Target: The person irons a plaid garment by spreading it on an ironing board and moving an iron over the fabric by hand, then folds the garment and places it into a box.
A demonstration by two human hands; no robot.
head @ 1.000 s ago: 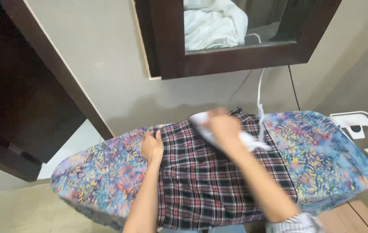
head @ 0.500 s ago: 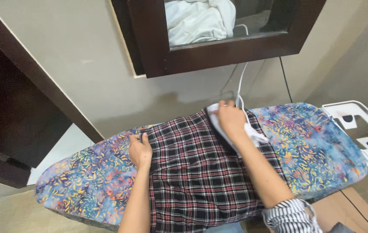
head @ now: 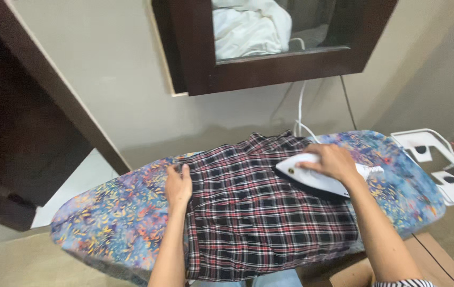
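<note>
The step in hand looks like the pressing of a dark plaid cotton garment [head: 264, 207], which lies in the centre of the frame on a colourful floral-covered ironing board [head: 110, 223]. The right hand [head: 333, 161] is closed around the handle of a white electric iron [head: 312, 178]; the left hand [head: 178, 186] lies flat with fingers together, pinning the cloth edge. The next stroke calls for keeping the cloth taut. The iron's soleplate and handle are hidden, and the lower edge of the frame cuts off the garment

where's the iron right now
In the head view, the white iron sits right of centre on the plaid garment, gripped by the right hand, atop the ironing board.
</note>
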